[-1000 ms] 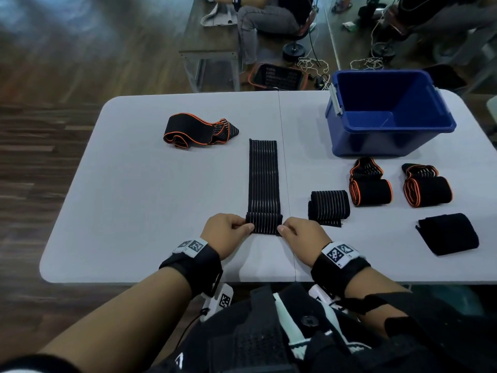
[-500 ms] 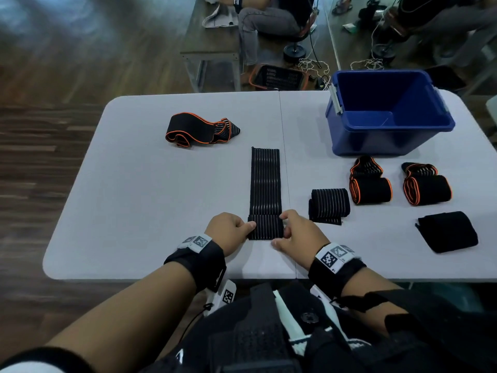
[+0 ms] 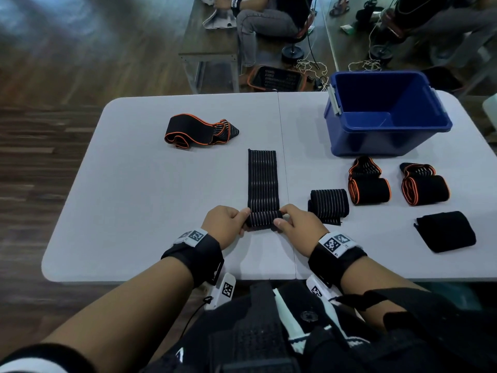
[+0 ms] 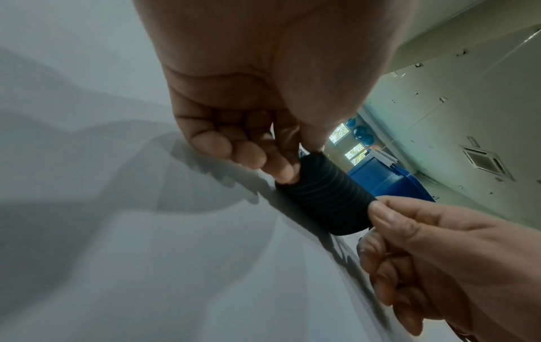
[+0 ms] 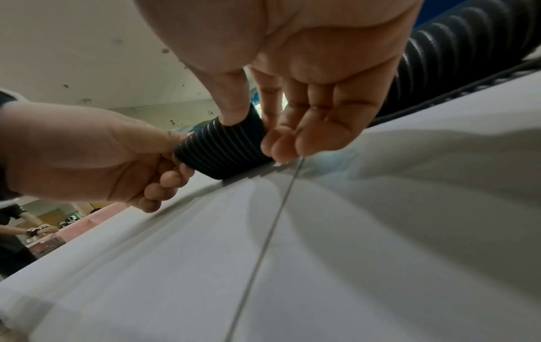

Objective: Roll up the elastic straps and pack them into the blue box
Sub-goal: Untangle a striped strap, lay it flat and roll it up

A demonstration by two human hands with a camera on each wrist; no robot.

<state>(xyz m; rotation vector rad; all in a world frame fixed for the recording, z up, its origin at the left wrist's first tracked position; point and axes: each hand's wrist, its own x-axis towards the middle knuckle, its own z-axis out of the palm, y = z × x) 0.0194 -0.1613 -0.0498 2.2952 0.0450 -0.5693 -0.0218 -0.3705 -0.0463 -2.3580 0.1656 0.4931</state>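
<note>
Near the worktop's (image 3: 134,211) front edge, the left hand (image 3: 224,224) and right hand (image 3: 301,227) each keep a pinching grip on one end of the striped strap's (image 3: 263,184) rolled part; curled fingers hide the roll's ends. The blue box (image 3: 387,141) stands at the far right.

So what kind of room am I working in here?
Probably a shared workroom or studio: a folding table, wood floor, and another seated person at a bench behind.

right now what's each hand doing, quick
Left hand: fingers pinch the left end of the striped strap at its rolled part.
Right hand: thumb and fingers pinch the right end of the same roll.
</note>
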